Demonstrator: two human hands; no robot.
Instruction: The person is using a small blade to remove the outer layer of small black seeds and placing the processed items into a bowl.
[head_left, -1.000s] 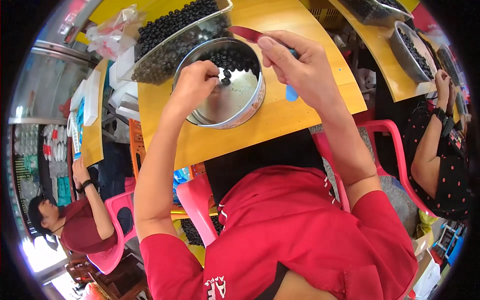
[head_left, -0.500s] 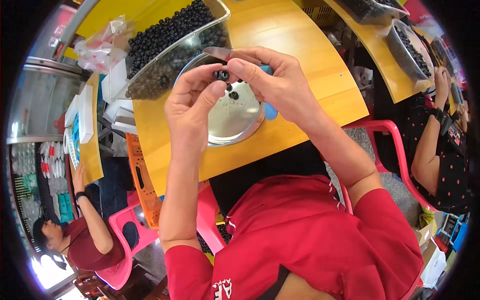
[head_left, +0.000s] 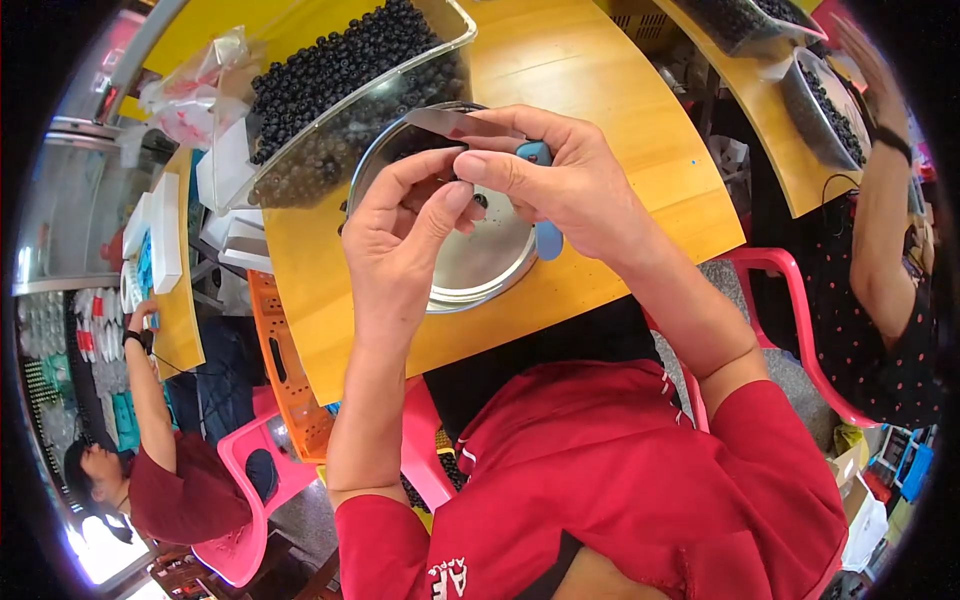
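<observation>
My left hand is closed in a pinch at chest height, over a round metal bowl. A small round black part is mostly hidden behind its fingers. My right hand grips a knife with a blue handle, and its blade points left above my left fingertips. The right thumb meets the left fingers at the part. Another small black part shows just past my left thumb, against the bowl.
A clear plastic bin heaped with black parts stands at the far left of the wooden table. An orange crate sits left of it. One person works at left; another's arm is at right.
Both hands have shifted slightly right, and the black part has gone from plain view behind my fingers. The co-worker at right has raised an arm.
</observation>
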